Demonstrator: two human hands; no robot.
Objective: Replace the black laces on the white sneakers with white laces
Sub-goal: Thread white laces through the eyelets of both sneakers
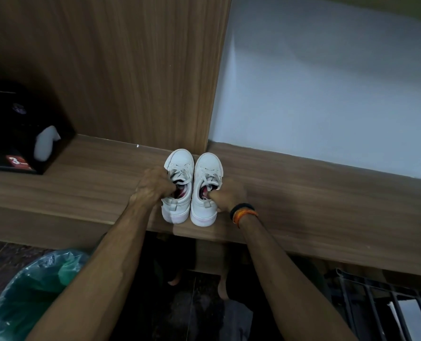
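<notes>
Bin (30,291): nearest item, at 7 o'clock in the view; round, lined with a green plastic bag, standing on the dark floor below the shelf edge.

Rack (386,299): dark barred frame at 5 o'clock, under the right end of the shelf; its purpose cannot be told.

Left hand (152,187): at centre, fingers curled over the collar of the left sneaker, tips inside the opening; clamped on the shoe's rim.

Right hand (229,195): just right of centre, thumb and fingers pinched on the collar of the right sneaker; dark and orange bands on the wrist.

Left sneaker (178,185): white, upright on the wooden shelf (302,205), heel near the front edge, toe pointing to 12 o'clock; touching its pair.

Right sneaker (207,189): white, same orientation, at 3 o'clock of the left one.

Laces (180,172): both shoes are threaded and tied with pale, whitish laces; no black lace shows on either shoe or anywhere on the shelf.

Box (15,134): black box at 9 o'clock, well apart from the shoes, with a white tissue-like piece sticking up and a red label on its front.

Backing: wood-grain panel (121,70) behind the shoes from 10 to 12 o'clock; pale wall at 1 to 3 o'clock.

Progress, as judged: relacing looks complete on both shoes, and the pair seems to be being set down or squared up together.

Remaining, as judged: little or nothing beyond letting go; whether the bows are snug is too small to tell.
</notes>
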